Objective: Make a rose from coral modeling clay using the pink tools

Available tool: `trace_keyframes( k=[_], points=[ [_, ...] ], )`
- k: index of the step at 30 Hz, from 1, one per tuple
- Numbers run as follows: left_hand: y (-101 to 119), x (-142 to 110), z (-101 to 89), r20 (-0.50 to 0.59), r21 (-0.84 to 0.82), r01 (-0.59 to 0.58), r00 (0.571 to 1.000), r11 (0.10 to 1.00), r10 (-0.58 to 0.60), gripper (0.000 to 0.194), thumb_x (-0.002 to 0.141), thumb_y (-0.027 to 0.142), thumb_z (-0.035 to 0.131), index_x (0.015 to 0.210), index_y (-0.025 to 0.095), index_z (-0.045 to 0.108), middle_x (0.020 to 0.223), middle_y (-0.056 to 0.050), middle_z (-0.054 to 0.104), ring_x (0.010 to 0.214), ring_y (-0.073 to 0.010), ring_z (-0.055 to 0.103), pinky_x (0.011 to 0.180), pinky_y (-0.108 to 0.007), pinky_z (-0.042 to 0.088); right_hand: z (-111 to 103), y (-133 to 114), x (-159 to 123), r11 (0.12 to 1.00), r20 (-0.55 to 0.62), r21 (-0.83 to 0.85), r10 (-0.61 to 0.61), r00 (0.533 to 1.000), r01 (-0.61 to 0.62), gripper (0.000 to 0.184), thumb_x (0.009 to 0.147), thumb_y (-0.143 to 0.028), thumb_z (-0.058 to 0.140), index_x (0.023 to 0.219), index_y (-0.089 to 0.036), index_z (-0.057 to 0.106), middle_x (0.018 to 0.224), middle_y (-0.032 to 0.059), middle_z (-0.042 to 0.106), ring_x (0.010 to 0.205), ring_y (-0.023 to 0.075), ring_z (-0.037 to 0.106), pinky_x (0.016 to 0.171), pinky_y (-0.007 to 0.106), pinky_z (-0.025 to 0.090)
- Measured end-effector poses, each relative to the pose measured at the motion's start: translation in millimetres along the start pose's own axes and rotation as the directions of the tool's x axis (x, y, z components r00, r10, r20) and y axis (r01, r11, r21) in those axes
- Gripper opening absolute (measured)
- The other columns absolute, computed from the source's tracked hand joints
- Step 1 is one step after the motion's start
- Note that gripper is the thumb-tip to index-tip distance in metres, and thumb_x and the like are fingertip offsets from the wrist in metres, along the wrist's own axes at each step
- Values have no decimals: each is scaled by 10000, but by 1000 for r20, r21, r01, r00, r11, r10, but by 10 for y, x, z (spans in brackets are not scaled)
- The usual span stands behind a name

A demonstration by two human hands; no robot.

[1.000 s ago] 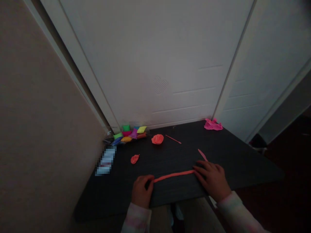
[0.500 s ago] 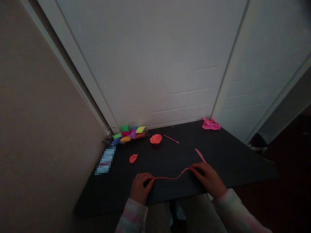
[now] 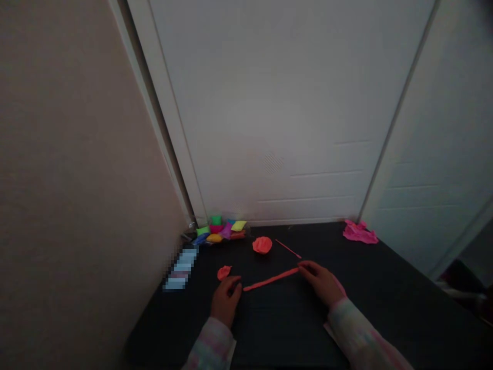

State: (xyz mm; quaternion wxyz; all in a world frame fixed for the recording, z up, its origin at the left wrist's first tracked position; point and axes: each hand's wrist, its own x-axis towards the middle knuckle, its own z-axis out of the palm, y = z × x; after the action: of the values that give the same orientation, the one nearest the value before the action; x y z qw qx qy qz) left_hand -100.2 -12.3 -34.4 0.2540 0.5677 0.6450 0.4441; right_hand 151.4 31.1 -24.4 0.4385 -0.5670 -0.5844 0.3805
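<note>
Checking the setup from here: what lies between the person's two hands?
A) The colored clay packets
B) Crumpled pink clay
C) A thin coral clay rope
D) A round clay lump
C: the thin coral clay rope stretches across from the left hand to the right hand.

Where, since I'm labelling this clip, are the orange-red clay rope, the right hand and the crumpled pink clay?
Orange-red clay rope (image 3: 271, 279), head view, on the middle of its length.
Right hand (image 3: 321, 282), head view, on the back of the hand.
Crumpled pink clay (image 3: 360, 233), head view, on the middle of the heap.
</note>
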Motion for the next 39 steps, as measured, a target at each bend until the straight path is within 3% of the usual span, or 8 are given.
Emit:
trace_keyframes(
  k=[5,9,12,17,22,27,32,39],
  points=[
    [59,135,179,-28,18,16,999,1000,-15,263,646,243,468,866,159,586,816,-46,581,713,-151,530,705,-318,432,-81,85,-4,992,-195,123,58,979,-35,296,581,-382,553,799,-187,593,702,10,606,688,172,549,638,281,411],
    [95,364,458,-79,-18,-5,997,1000,4,362,650,191,459,1002,122,502,961,-89,537,765,-150,523,733,-326,425,-116,117,31,957,-354,290,126,927,-19,288,545,-356,588,772,-179,590,680,0,591,663,156,538,608,266,414],
    [131,523,658,-109,-27,-45,993,999,42,553,628,257,521,1141,117,367,1097,-127,455,898,-189,495,772,-347,411,-123,179,57,910,-371,415,189,909,-19,281,543,-342,597,772,-180,587,654,-17,570,601,130,522,571,255,422],
    [213,686,846,-108,24,-156,982,987,158,841,513,320,640,1220,130,226,1220,-139,325,1125,-246,317,924,-371,285,-125,229,70,848,-389,529,227,893,14,266,537,-310,612,769,-183,582,655,-28,555,595,111,515,568,238,433],
    [246,778,907,-81,58,-167,982,984,171,858,504,241,646,1229,143,197,1230,-132,299,1150,-239,280,956,-359,243,-118,214,74,803,-410,593,237,881,60,250,543,-293,615,769,-192,580,659,-35,551,600,99,511,550,213,433],
    [240,792,896,-54,57,-205,977,977,208,722,568,139,569,1211,161,241,1204,-120,326,1133,-223,314,951,-353,256,-115,207,67,773,-405,630,243,882,76,251,549,-284,616,782,-201,572,634,-46,545,589,94,509,538,206,431],
    [240,800,884,-116,32,-236,964,971,238,612,601,153,540,1170,141,313,1158,-123,364,1114,-222,342,955,-357,257,-111,200,74,772,-407,630,232,883,87,260,551,-286,612,789,-191,568,623,-44,547,585,103,515,543,221,435],
    [243,690,806,-148,20,-206,967,978,207,637,590,187,565,1172,144,310,1136,-117,378,1094,-226,361,932,-363,292,-120,143,57,779,-426,616,207,881,115,247,540,-278,614,761,-174,577,607,-38,538,551,97,503,526,226,427]
  ],
)
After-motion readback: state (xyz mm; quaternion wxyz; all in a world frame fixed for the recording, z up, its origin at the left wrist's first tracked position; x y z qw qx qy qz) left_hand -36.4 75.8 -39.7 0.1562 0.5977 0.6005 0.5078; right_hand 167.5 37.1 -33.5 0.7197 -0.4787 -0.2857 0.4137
